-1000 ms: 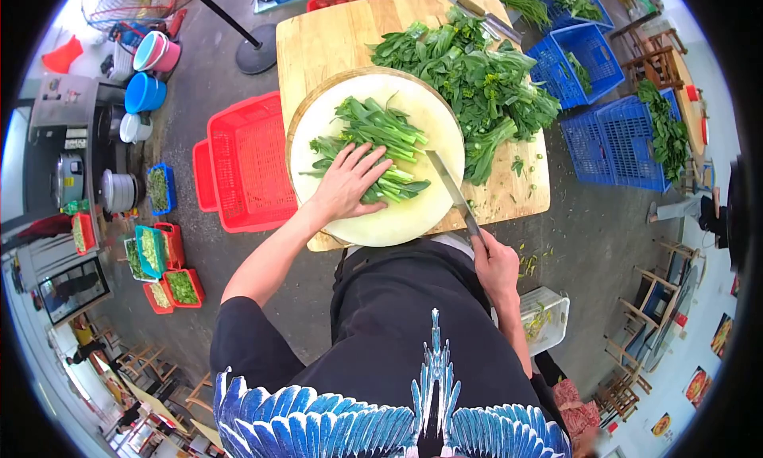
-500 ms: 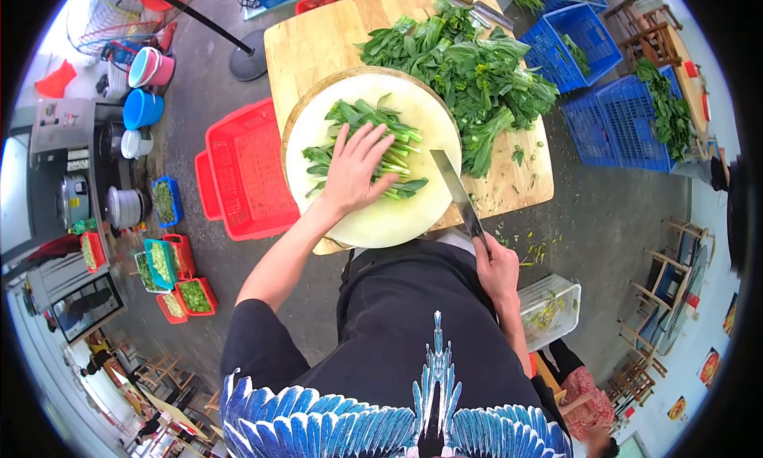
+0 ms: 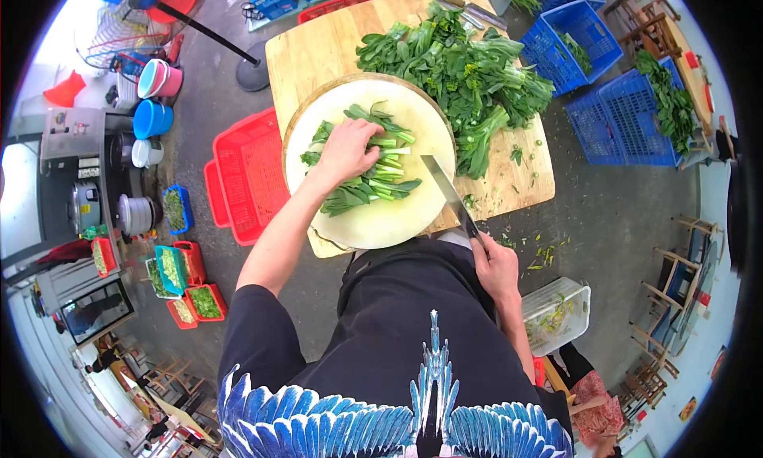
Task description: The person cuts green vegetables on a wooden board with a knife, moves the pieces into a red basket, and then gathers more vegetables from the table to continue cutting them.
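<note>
Left hand [image 3: 346, 150], greens [image 3: 373, 184] (board [image 3: 381, 220] rim bare)

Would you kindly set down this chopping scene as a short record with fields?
Left hand: curled over the bunch of greens, holding it on the board
Right hand: gripping the knife by its handle, blade tip over the board
Round board: pale, lying on the wooden table
Loose greens: heaped on the table beyond the board
Floor: red crate on the left, blue crates on the right
</note>
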Demonstrator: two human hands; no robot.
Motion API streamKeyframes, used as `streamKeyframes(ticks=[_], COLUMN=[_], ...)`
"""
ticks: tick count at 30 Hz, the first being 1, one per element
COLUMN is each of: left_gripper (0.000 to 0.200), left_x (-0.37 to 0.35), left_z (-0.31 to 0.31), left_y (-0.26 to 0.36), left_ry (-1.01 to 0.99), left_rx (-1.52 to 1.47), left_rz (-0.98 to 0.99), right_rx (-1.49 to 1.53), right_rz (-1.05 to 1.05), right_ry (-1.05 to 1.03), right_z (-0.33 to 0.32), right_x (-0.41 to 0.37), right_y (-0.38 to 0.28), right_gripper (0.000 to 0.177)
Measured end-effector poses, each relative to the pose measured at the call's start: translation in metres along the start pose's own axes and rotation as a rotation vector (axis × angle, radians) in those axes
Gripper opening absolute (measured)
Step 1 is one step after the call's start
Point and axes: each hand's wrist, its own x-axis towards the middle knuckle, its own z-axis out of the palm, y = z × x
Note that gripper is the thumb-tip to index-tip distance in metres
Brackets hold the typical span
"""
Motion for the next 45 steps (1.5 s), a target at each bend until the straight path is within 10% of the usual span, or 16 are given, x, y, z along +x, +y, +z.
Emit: streamKeyframes(ticks=[3,13,26,35,39,45], left_gripper=[0.024,0.026,0.030,0.033,0.024,0.027], left_x=[0.001,-0.022,-0.072,-0.158,-0.162,-0.161], left_z=[-0.009,-0.044,-0.067,-0.068,-0.055,0.017], left_y=[0.002,-0.029,-0.050,0.005,0.043,0.047], left_ry=[-0.013,0.095,0.957,0.668,0.447,0.351], left_rx=[0.129,-0.798,-1.510,-0.979,-0.286,-0.002], left_rz=[0.090,-0.360,-0.409,-0.672,-0.379,-0.112], right_rx=[-0.028,-0.013,-0.225,-0.180,-0.116,-0.050], right_rz=[-0.077,-0.191,-0.462,-0.253,-0.251,-0.145], right_ry=[-0.019,-0.112,-0.592,-0.552,-0.512,-0.578], right_z=[-0.006,-0.015,0.017,0.023,0.032,0.019], right_x=[0.003,0.014,0.080,0.105,0.107,0.100], right_y=[-0.002,-0.008,-0.074,-0.088,-0.077,-0.066], right_gripper=[0.025,0.024,0.027,0.032,0.034,0.033])
